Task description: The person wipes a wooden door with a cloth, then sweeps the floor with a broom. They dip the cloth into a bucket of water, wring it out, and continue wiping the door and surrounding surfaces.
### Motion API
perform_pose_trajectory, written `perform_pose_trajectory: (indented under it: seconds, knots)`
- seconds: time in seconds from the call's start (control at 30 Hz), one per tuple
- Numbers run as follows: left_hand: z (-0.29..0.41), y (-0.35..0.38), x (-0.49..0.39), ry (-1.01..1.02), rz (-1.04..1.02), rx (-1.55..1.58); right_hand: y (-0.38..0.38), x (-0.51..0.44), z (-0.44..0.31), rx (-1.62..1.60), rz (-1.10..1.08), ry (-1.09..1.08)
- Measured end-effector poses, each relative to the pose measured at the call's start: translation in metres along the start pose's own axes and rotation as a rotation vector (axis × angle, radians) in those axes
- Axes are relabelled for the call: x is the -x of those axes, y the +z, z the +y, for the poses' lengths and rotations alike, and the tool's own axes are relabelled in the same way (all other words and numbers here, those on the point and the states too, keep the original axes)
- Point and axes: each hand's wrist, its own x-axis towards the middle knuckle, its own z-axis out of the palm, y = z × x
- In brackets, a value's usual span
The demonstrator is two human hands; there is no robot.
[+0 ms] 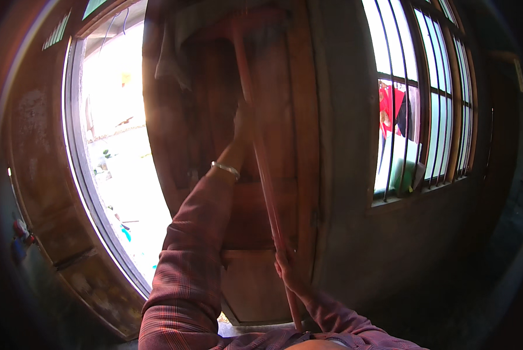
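Note:
My left hand (245, 124), a bracelet at its wrist, grips the upper part of a long reddish pole (263, 175). Lower down, near my body, my right hand (287, 264) is closed around the same pole. At the pole's top a blurred reddish head (239, 24) rests against or close before the upper part of a brown wooden door panel (266, 131); whether it touches cannot be told. A greyish cloth (170, 61) hangs from about the head. The pole leans slightly to the left towards its top.
Left of the panel is a bright open doorway (117, 153), with another wooden door leaf (43, 175) beyond it. On the right, a grey wall (349, 227) holds a barred window (419, 96). A green item (403, 175) stands by the sill.

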Motion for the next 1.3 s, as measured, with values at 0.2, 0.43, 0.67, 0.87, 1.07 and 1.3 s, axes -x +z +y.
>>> perform_pose_trajectory:
  seconds: [0.2,0.43,0.67,0.87,1.07,1.3]
  knots:
    - [-0.054,0.014,0.124,-0.005,-0.035,0.112,-0.019,0.123,0.016,-0.066,0.012,0.222]
    - [-0.015,0.007,0.262,-0.352,-0.118,0.453,-0.046,0.238,0.041,0.086,0.204,0.246]
    - [-0.013,-0.033,0.159,-0.115,-0.175,0.638,-0.022,0.147,0.038,0.325,0.047,0.137]
    - [-0.007,-0.072,-0.065,0.41,0.017,0.219,0.049,-0.039,-0.028,0.128,-0.014,-0.185]
    - [0.016,-0.123,-0.193,0.315,0.049,0.146,0.126,-0.163,-0.109,0.121,-0.006,-0.197]
    - [0.003,-0.097,-0.224,0.464,0.005,-0.379,0.133,-0.165,-0.092,0.261,0.205,-0.44]
